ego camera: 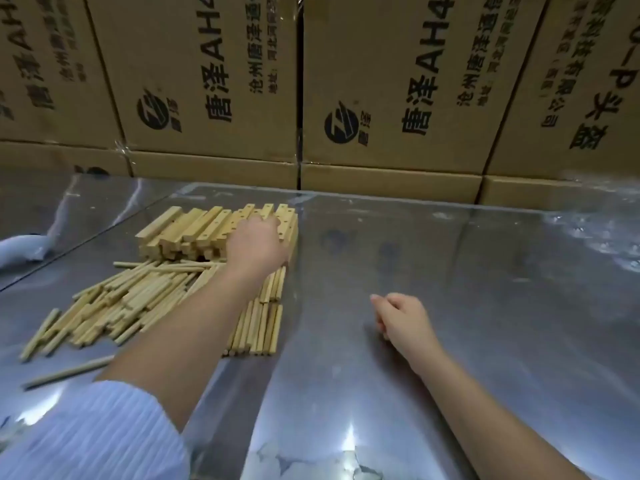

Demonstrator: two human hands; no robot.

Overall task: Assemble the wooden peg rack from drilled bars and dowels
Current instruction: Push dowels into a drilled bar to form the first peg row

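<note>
I see nothing assembled yet: no bar on the counter (467,278) has a dowel in it, so I judge the task to be at its very start, at the picking of a first bar. The bars (188,230) lie stacked in a block at the far left, drilled holes showing on their top faces. My left hand (258,244) lies on the right end of that stack, its back toward me and fingers reaching over the top bars; the fingertips are hidden behind the hand, so I cannot tell whether they are round a bar or only resting on it. The dowels (117,306) lie just near of the stack: a loose heap spreading to the left, a tidier row (265,327) side by side under my left forearm, and one stray dowel (67,372) alone at the near left. My right hand (401,320) rests on bare counter, well apart from the wood and to its right, fingers loosely curled, holding nothing that I can see. Cardboard boxes (381,81) wall off the far edge. What is left, by my reckoning, is all of it: lift out a bar, bring it to the bare patch by the right hand, seat dowels in its holes one after another, then perhaps close the free ends with a second bar. The stack looks tight, so drawing one bar out could drag its neighbours
</note>
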